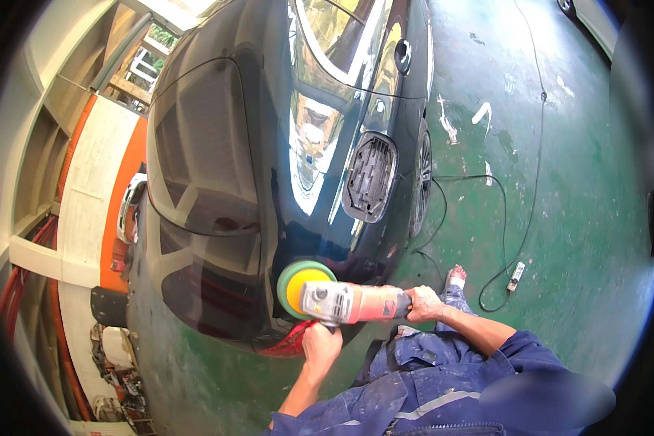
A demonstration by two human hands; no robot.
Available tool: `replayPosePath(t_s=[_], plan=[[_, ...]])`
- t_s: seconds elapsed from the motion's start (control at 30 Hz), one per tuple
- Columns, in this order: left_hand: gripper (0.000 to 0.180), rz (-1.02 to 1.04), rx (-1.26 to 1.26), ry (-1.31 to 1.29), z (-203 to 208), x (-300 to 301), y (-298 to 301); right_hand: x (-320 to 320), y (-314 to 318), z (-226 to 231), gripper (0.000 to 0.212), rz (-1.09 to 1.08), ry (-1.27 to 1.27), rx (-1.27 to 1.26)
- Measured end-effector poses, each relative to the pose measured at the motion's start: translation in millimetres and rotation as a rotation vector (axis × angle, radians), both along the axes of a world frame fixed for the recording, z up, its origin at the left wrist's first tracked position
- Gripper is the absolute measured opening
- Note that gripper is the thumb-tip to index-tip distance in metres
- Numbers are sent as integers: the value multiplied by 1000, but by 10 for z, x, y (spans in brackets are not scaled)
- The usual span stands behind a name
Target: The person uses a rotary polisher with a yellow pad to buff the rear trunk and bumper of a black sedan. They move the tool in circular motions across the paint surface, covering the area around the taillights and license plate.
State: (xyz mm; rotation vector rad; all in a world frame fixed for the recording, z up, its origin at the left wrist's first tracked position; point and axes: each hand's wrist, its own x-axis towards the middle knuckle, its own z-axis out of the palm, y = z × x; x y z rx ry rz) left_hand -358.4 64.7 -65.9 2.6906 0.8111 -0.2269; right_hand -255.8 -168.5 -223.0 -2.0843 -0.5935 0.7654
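Note:
A red and silver power polisher (370, 302) lies across in front of me. Its round pad (295, 289), yellow in the middle with a green rim, is against or very close to the rear corner of a dark blue car (312, 241); contact cannot be made out for sure. My right hand (424, 304) is closed around the polisher's rear end. Closed below its head, my left hand (320, 341) grips the side handle, which the fingers mostly hide. Just beside that hand is the car's red tail light (287, 343).
An uncovered dark port recess (371, 176) sits in the car's side, above the wheel (421, 178). A black cable (504, 211) crosses the green floor to a white power strip (516, 275). Car parts (116, 347) lie along the left wall.

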Motion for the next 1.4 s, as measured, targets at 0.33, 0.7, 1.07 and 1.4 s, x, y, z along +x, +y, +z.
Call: replayPosePath(t_s=[0.33,0.7,1.07,1.4], plan=[[23,-327,94,4,410,2235,-127,1354,-206,255,25,-353,54,53],[23,-305,-47,172,464,2272,-321,1145,-300,-212,23,-354,131,98],[30,-216,-62,186,-231,340,-149,-487,-153,-655,25,-268,144,227],[13,-18,-709,483,-713,420,-412,-706,-1,-1787,32,-394,192,535]])
